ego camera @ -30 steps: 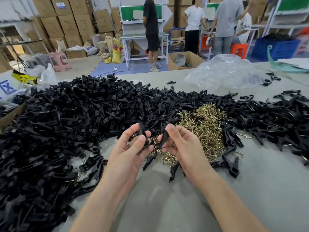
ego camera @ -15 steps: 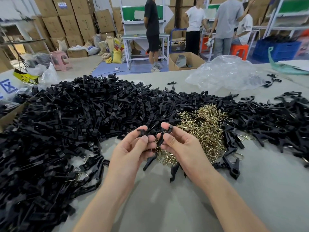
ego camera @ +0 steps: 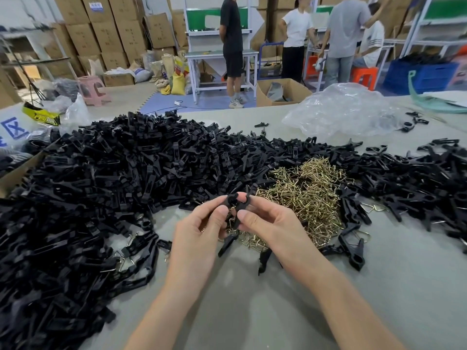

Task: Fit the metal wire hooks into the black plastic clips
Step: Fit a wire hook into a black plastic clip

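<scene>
A deep heap of black plastic clips (ego camera: 88,198) covers the left of the grey table (ego camera: 252,311), with a cardboard box edge (ego camera: 15,173) at its far side; the left hand (ego camera: 199,236), fingers curled, pinches a black clip piece (ego camera: 232,200) between thumb and fingertips, raised above the table; the right hand (ego camera: 273,223) pinches a second black piece (ego camera: 237,218) the same way, and the two pieces touch between the thumbs; whether a hook sits between them I cannot tell; just behind and right of the hands lies the tangled pile of brass wire hooks (ego camera: 303,198); further right more clips (ego camera: 417,178) spread across the table, with a crumpled clear plastic bag (ego camera: 346,109) beyond them.
</scene>
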{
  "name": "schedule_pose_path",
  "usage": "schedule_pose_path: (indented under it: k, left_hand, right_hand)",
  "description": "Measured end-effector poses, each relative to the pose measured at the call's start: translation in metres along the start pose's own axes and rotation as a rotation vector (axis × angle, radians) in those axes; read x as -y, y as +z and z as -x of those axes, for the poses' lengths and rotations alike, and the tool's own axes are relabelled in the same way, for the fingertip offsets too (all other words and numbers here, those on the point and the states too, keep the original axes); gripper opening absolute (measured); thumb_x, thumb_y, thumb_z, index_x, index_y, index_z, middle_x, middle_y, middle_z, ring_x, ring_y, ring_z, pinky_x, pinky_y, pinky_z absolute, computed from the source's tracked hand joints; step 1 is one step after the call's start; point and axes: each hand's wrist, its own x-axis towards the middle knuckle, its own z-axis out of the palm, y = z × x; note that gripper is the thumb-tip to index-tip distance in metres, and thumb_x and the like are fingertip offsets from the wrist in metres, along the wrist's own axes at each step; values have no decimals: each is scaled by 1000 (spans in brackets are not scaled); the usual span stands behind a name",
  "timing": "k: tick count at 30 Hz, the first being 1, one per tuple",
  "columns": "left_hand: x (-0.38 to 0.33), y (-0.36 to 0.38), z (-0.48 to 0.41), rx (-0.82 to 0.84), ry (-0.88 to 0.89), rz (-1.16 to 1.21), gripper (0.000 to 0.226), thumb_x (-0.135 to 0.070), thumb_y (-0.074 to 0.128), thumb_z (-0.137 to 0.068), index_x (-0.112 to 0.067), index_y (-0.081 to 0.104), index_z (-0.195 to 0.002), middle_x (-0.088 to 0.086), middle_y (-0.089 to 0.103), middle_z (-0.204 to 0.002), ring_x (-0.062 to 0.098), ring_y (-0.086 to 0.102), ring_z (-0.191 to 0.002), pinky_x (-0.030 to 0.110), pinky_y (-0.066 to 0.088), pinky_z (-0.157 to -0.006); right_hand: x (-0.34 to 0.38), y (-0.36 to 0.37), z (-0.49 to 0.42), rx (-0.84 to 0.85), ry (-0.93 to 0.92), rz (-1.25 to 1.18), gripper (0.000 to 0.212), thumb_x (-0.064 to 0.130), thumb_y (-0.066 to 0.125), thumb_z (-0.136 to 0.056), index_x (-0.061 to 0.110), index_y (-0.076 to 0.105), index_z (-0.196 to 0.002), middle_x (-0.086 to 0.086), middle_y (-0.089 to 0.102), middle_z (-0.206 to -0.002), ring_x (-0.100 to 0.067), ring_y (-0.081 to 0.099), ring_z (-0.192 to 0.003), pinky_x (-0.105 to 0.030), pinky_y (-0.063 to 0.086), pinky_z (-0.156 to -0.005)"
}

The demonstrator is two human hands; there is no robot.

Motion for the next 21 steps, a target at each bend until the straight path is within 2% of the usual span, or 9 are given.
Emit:
schedule_pose_path:
  k: [3,5,8,10,15,19,21]
  left_hand:
    - [-2,0,1,20,-1,8,28,-15,57,-100,-39,70,-107,-15,75,-85,-3,66,-72,9,48,-64]
    - [-2,1,1,31,7,-7,26,-16,59,-100,-39,71,-107,-11,76,-93,2,68,-78,11,50,-70]
    - [-1,2,3,45,11,-3,21,-18,60,-99,-34,72,-107,0,75,-93,19,69,-88,23,56,-76]
    - [-1,3,3,51,18,-3,19,-18,61,-98,-32,72,-105,-4,76,-94,17,70,-89,22,56,-80]
    - [-2,2,3,68,23,9,18,-16,62,-97,-29,73,-102,-10,77,-92,8,71,-88,13,52,-76]
    - [-2,2,3,86,38,-38,21,-15,62,-98,-31,74,-104,-8,77,-94,15,71,-91,25,56,-84]
    - [-2,2,4,91,42,-42,21,-15,61,-99,-31,74,-105,-7,77,-94,17,72,-91,27,57,-84]
  right_hand:
    - [0,0,0,-7,-10,24,31,12,70,-94,25,71,-122,7,76,-100,-8,71,-97,-26,57,-90]
    - [1,1,1,8,-39,34,28,10,69,-95,27,74,-116,5,76,-103,-8,71,-98,-22,56,-85]
    - [3,1,2,28,-60,47,27,8,67,-96,28,75,-113,6,77,-106,-7,71,-99,-19,55,-83]
    - [3,1,2,24,-56,44,27,7,67,-96,28,74,-112,8,77,-105,-6,71,-97,-19,55,-82]
    - [6,0,3,34,-44,70,28,7,67,-96,27,74,-113,6,77,-107,-6,70,-95,-22,56,-83]
    - [5,-2,5,53,-22,93,27,10,67,-96,22,73,-120,3,76,-113,-10,70,-94,-25,57,-85]
    - [5,-2,5,46,-20,87,27,10,67,-96,23,73,-119,4,75,-114,-10,70,-96,-26,57,-86]
